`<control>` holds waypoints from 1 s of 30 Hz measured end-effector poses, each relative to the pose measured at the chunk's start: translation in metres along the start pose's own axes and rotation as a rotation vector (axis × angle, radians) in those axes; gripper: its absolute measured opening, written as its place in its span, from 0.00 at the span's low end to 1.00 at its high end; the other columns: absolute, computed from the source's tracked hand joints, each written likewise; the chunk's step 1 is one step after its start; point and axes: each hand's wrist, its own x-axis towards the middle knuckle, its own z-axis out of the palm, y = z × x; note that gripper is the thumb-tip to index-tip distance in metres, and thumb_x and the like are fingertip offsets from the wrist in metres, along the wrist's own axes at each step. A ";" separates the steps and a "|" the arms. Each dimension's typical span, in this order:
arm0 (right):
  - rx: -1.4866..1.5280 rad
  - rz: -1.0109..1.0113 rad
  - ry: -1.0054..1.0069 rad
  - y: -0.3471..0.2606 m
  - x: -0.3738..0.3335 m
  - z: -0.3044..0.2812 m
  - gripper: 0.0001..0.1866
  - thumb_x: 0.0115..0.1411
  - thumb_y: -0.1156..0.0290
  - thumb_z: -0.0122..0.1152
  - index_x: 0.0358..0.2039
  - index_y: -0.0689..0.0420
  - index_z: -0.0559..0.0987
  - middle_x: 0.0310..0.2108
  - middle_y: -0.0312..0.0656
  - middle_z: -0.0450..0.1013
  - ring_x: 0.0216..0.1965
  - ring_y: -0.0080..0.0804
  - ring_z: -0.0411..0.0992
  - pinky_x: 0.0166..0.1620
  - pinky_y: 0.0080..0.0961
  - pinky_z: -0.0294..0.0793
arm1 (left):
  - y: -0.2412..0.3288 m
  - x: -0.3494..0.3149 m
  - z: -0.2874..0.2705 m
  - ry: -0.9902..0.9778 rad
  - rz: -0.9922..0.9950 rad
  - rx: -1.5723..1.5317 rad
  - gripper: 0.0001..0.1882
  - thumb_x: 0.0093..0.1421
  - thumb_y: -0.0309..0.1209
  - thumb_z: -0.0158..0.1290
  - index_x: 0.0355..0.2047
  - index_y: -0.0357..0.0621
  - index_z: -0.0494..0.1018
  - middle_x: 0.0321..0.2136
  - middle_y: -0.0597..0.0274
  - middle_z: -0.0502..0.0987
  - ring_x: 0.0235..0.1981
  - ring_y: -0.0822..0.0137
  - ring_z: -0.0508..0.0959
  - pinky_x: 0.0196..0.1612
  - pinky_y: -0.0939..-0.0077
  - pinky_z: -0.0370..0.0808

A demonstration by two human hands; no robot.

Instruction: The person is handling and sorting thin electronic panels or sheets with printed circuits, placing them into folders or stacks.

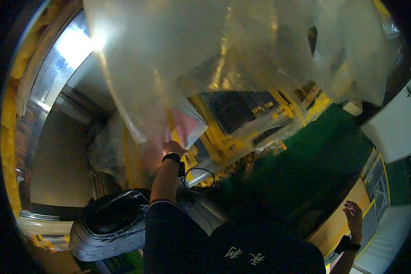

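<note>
My left hand [173,148] reaches forward, its fingers curled at the lower corner of a pink-and-white sheet [189,128]. Dim light hides exactly what they grip. A large clear plastic sheet [187,50] hangs across the upper part of the view, its lower edge coming down beside that hand. Off to the right, my right hand [353,214] is raised with loosely bent fingers apart and nothing in them. Behind the plastic lie dark flat panels [230,109] edged with yellow strips.
A black cable [201,176] loops near my left wrist. Below left sits a rounded grey-black padded object [112,223]. Green floor [301,160] spreads to the right, with a tan board [340,219] by my right hand and white panels [395,121] beyond. A brown board [59,160] stands at left.
</note>
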 end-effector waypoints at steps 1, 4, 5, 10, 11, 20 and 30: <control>0.030 0.010 0.014 0.005 -0.002 -0.001 0.15 0.49 0.83 0.53 0.40 0.59 0.72 0.38 0.39 0.70 0.40 0.27 0.68 0.40 0.21 0.70 | 0.004 -0.002 0.002 -0.022 0.015 -0.052 0.37 0.40 0.58 0.55 0.42 0.40 0.70 0.45 0.52 0.70 0.47 0.56 0.69 0.49 0.60 0.66; -0.026 0.025 0.004 0.006 -0.012 -0.002 0.15 0.49 0.82 0.53 0.40 0.59 0.72 0.39 0.39 0.70 0.40 0.27 0.68 0.40 0.21 0.70 | 0.002 0.006 0.011 -0.055 0.047 -0.114 0.29 0.44 0.48 0.55 0.43 0.43 0.69 0.44 0.52 0.71 0.46 0.56 0.71 0.47 0.64 0.68; -0.023 0.029 0.006 0.013 -0.014 -0.002 0.15 0.49 0.82 0.53 0.40 0.59 0.72 0.39 0.39 0.70 0.40 0.27 0.68 0.40 0.21 0.70 | -0.004 0.015 0.017 -0.063 0.064 -0.129 0.26 0.46 0.42 0.54 0.45 0.45 0.67 0.43 0.52 0.70 0.47 0.56 0.71 0.46 0.67 0.69; 0.062 0.058 0.025 0.035 -0.020 0.006 0.16 0.49 0.84 0.53 0.40 0.59 0.71 0.40 0.39 0.70 0.40 0.26 0.68 0.41 0.21 0.70 | -0.062 0.071 0.025 0.451 -0.042 -0.164 0.12 0.47 0.33 0.52 0.32 0.44 0.69 0.36 0.51 0.72 0.39 0.56 0.73 0.40 0.68 0.72; 0.074 0.055 0.015 0.034 -0.019 0.011 0.16 0.49 0.84 0.53 0.40 0.59 0.71 0.40 0.39 0.70 0.40 0.26 0.68 0.41 0.21 0.70 | -0.077 0.085 0.031 0.568 -0.064 -0.336 0.12 0.46 0.33 0.53 0.31 0.43 0.69 0.35 0.51 0.71 0.37 0.55 0.73 0.39 0.68 0.72; -0.022 0.058 0.024 0.031 -0.029 0.017 0.16 0.49 0.84 0.53 0.40 0.59 0.72 0.37 0.40 0.70 0.39 0.27 0.69 0.39 0.21 0.71 | 0.049 0.024 -0.008 0.156 0.291 -0.194 0.53 0.34 0.50 0.59 0.59 0.50 0.46 0.58 0.43 0.46 0.60 0.46 0.46 0.54 0.40 0.50; 0.044 0.009 0.089 0.046 -0.034 0.025 0.16 0.48 0.83 0.55 0.40 0.59 0.72 0.39 0.41 0.71 0.39 0.29 0.69 0.40 0.23 0.71 | 0.030 0.116 0.075 0.652 0.264 0.022 0.39 0.47 0.43 0.52 0.57 0.47 0.50 0.54 0.44 0.54 0.55 0.44 0.53 0.53 0.47 0.53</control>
